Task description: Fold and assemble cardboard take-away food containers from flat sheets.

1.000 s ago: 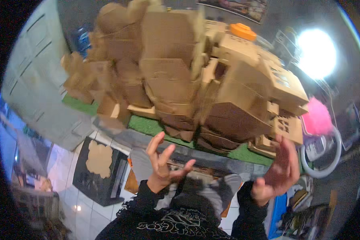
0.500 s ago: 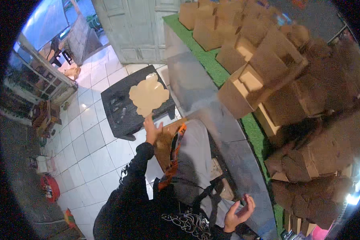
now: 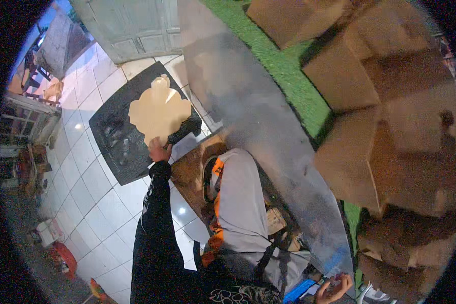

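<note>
My left hand reaches down to the floor and grips the near edge of a flat, die-cut cardboard blank. The blank lies on a black plastic tray on the white tiled floor. My right hand is low at the bottom right, near the edge of a grey metal table; its fingers are curled and I cannot tell whether it holds anything. Folded brown cardboard boxes are piled on the table's green mat.
A wooden stool stands between the tray and the table, beside my grey-clad legs. A pale panelled door is at the top. Chairs and clutter line the left edge, with a red object on the floor.
My view has swung from the box pile down to the floor. My left hand went from raised and open to reaching the cardboard blank on the tray and taking its edge.
</note>
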Demonstrator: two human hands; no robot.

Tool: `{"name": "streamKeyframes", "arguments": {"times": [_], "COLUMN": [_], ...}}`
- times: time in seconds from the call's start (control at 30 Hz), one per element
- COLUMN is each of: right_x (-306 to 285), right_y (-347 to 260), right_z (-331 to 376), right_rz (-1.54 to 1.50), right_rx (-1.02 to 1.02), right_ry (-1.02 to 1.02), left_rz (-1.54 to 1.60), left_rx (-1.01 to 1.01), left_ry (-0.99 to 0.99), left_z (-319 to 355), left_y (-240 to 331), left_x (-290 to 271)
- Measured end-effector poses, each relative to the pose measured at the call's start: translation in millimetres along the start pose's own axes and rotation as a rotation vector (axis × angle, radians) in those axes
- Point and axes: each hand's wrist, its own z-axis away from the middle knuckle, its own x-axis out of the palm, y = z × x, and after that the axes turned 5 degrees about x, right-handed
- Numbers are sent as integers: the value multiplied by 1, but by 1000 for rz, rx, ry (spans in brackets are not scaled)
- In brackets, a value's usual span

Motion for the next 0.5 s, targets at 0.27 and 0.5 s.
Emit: {"name": "streamKeyframes", "arguments": {"times": [0.27, 0.5], "right_x": [-5, -1], "right_y": [-25, -29], "right_z": [2, -1], "right_rz": [141, 173], "right_rx": [51, 30], "right_ry": [-148, -232], "left_rz": [-241, -421], "left_rx": [268, 314], "left_ry": [-268, -359], "left_z": [-51, -73], "left_y": [-7, -13], "left_x": [44, 87]}}
